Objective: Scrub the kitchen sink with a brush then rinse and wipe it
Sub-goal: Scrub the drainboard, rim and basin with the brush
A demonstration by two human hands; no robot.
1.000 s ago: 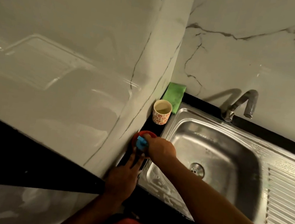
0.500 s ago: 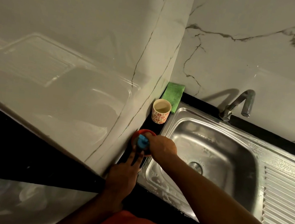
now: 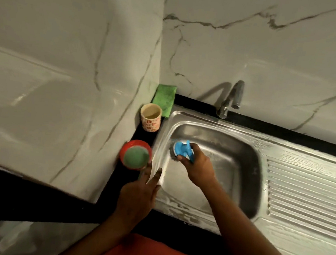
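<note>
A steel sink (image 3: pixel 234 147) with a ribbed drainboard fills the right half of the head view. My right hand (image 3: pixel 197 167) grips a blue scrub brush (image 3: pixel 182 150) and holds it against the basin's upper left wall. A round red tub (image 3: pixel 135 155) with green soap inside stands on the black counter left of the sink. My left hand (image 3: pixel 140 195) rests with straight fingers on the sink's left rim, fingertips next to the tub.
A patterned cup (image 3: pixel 150 120) and a green cloth (image 3: pixel 164 99) sit in the back corner by the marble wall. A chrome tap (image 3: pixel 232 99) rises behind the basin. White suds streak the sink's front rim (image 3: pixel 185 209).
My right hand lifted the blue brush out of the red tub and moved it right into the basin. The green soap now shows. My left hand stayed put.
</note>
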